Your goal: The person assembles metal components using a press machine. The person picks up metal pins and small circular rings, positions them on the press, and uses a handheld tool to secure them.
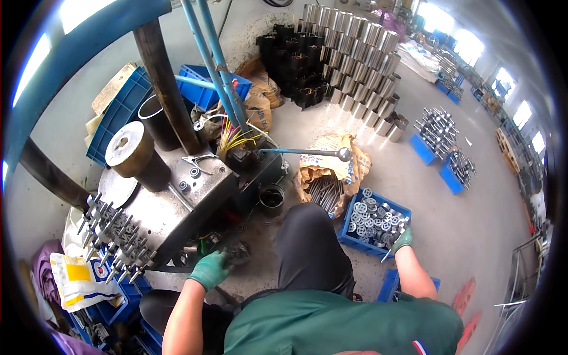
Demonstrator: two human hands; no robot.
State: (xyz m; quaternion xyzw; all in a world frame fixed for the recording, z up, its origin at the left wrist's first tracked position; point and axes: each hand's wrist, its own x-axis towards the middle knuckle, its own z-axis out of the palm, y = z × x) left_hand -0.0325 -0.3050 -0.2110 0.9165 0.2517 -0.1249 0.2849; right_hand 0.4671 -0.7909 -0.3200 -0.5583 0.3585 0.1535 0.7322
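Note:
My right hand [403, 239], in a green glove, is closed at the near right edge of a blue crate [386, 206]. A thin metal rod [386, 255] juts out from its fingers. Grey, spoked, wheel-like metal parts [367, 219] fill this crate. To the left, my left hand [210, 270], also gloved in green, reaches low beside the press table. Its fingers are bent toward a dark, blurred heap of small parts [238, 253]; the fingertips are too unclear to show a grip.
A press table [183, 207] stands at left, with a lever [307, 152] reaching right. Beyond my knee sits an open paper sack [331, 163] of metal rods. Stacked steel cylinders [358, 65] stand at the back. Shaft assemblies [115, 236] hang over the table's left corner.

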